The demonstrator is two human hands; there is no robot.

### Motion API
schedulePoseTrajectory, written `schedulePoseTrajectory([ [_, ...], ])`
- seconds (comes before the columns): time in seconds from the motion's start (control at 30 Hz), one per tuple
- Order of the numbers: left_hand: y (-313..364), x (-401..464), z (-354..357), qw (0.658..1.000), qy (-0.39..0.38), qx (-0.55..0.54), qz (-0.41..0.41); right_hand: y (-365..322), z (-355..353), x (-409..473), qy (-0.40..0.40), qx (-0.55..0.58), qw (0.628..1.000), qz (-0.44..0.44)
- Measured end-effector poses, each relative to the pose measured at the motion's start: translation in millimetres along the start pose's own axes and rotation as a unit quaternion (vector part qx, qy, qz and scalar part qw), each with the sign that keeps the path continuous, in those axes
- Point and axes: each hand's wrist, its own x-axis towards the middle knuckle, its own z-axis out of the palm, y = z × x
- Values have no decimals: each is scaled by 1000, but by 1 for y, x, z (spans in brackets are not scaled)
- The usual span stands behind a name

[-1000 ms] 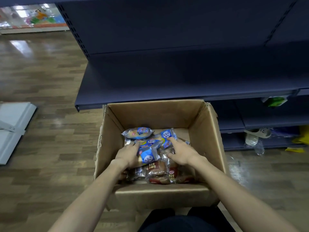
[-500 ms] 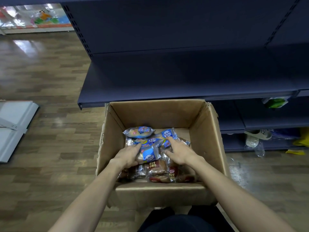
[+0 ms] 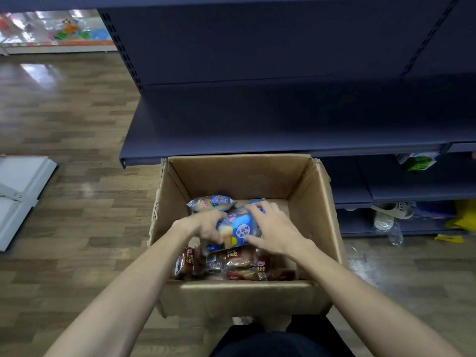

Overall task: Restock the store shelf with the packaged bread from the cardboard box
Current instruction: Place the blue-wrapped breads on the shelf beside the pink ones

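An open cardboard box (image 3: 318, 212) stands on the floor in front of a dark blue store shelf (image 3: 257, 124). Both my hands are inside it. My left hand (image 3: 204, 226) and my right hand (image 3: 273, 229) grip the two ends of a blue bread pack (image 3: 238, 231), raised a little above the pile. Another blue pack (image 3: 211, 203) lies behind them. Brown bread packs (image 3: 239, 262) lie at the box's near side.
The shelf board right behind the box is bare. Lower shelves at the right hold a green-and-white packet (image 3: 418, 162), a slipper (image 3: 392, 208) and a yellow item (image 3: 463, 215). White panels (image 3: 18, 191) lie on the wooden floor at the left.
Both hands have closed on the blue pack and lifted it off the pile; the pack now tilts up between them. The view has shifted slightly.
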Motion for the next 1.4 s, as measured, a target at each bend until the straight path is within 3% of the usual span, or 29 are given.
schedulePoseTrajectory([
  [0.1,16,2,-3,999,2,-28,16,-7,0,-5,22,-100,993,-59],
  [0.2,26,3,-9,999,-5,-20,32,-8,6,-8,15,-176,982,-63],
  [0.37,33,3,-17,997,-32,-47,54,2,13,-9,47,-208,976,-51],
  [0.5,44,-5,-28,996,14,-30,88,7,-3,-8,99,-216,968,-83],
  [0.63,43,-26,-50,982,125,24,137,13,-37,-2,152,-224,957,-104],
  [0.73,42,-48,-73,958,233,81,146,20,-69,6,211,-232,943,-111],
  [1.03,61,-113,-150,848,489,101,177,17,-183,20,382,-229,885,-137],
  [1.4,101,-177,-233,748,620,107,210,-23,-316,8,517,-224,808,-173],
])
